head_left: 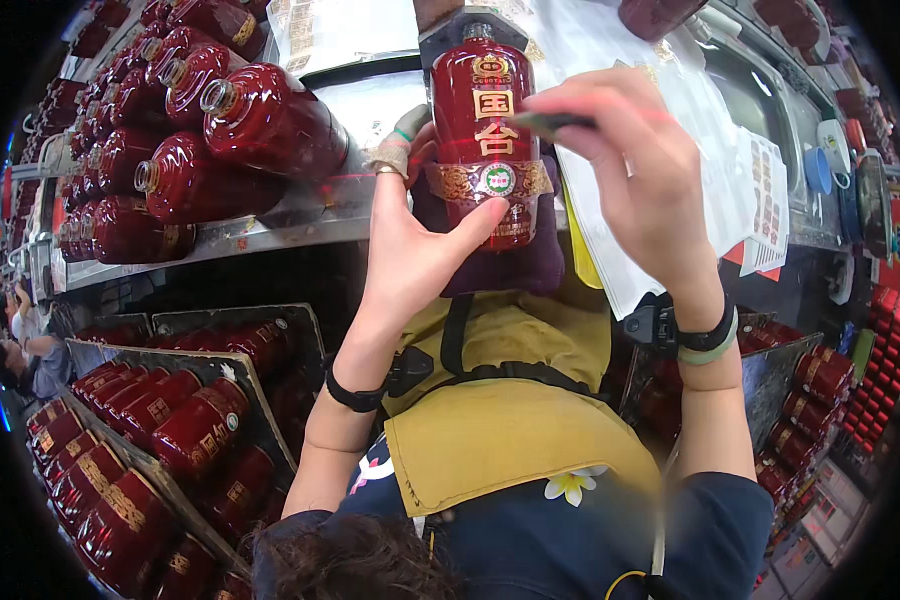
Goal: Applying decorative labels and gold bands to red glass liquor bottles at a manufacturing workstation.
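Note:
A glossy dark red glass bottle (485, 90) with gold lettering lies in front of me, its open neck pointing away. Round its lower part runs a gold patterned band (450, 183) with a round green and white emblem. My left hand (410, 220) grips the bottle's left side, the thumb lying over its lower front near the band. Tape wraps one of the fingers, and others are hidden behind the glass. In my right hand (635, 165), slightly blurred, is a dark, thin flat tool (560, 120), its tip at the bottle's right side beside the lettering. A purple cloth pad (510, 270) lies beneath the bottle.
Several red bottles (270, 120) lie stacked on the table at the left. White label sheets (705, 180) cover the right side, with a blue cup (817, 170) beyond. Below the table edge, crates (160, 440) full of bottles stand at my left, with more bottles at my right.

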The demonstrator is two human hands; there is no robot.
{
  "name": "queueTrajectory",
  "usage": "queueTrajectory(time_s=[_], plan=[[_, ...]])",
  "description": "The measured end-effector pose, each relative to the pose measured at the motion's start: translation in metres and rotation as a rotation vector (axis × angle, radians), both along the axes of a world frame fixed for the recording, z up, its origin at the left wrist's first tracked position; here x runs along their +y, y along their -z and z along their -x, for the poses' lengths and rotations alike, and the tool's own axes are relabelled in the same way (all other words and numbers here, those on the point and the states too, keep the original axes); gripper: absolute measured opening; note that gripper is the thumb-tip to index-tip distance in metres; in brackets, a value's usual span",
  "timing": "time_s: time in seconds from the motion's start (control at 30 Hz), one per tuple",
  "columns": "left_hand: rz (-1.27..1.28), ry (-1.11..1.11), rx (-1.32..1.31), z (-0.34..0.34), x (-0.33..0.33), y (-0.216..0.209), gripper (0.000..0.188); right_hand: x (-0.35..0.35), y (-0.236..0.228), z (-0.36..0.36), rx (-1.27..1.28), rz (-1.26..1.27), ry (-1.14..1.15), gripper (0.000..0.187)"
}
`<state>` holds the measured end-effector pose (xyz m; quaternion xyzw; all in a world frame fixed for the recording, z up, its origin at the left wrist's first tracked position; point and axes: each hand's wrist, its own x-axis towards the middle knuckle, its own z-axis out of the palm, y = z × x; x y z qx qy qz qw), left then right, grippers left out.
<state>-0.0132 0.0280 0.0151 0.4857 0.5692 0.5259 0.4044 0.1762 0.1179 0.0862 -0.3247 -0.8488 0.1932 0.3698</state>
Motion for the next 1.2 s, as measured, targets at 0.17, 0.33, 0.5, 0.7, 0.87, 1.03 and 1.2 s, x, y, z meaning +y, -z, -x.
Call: queueTrajectory(time_s=[0.17,0.33,0.5,0.7,0.87,1.03,1.2], plan=[[0.014,0.004,-0.098,-0.003,0.0,-0.003,0.093,-0.004,-0.005,0.015,-0.167,-0.143,-0.269,0.038],[0.021,0.028,-0.089,-0.004,0.0,-0.011,0.087,0.012,0.0,0.013,-0.178,-0.312,-0.098,0.032],[0.095,0.079,-0.395,0.016,0.004,-0.001,0.081,-0.007,0.021,-0.008,0.152,0.544,0.107,0.029],[0.076,0.12,-0.379,0.02,0.004,0.006,0.081,-0.031,0.067,-0.011,0.289,0.885,0.072,0.076],[0.092,0.116,-0.362,0.02,0.003,0.006,0.083,-0.032,0.069,-0.01,0.315,0.922,0.07,0.079],[0.065,0.139,-0.306,0.023,0.005,0.009,0.084,-0.032,0.073,-0.01,0.378,0.935,0.046,0.079],[0.078,0.135,-0.325,0.022,0.004,0.007,0.085,-0.031,0.069,-0.01,0.343,0.904,0.055,0.079]])
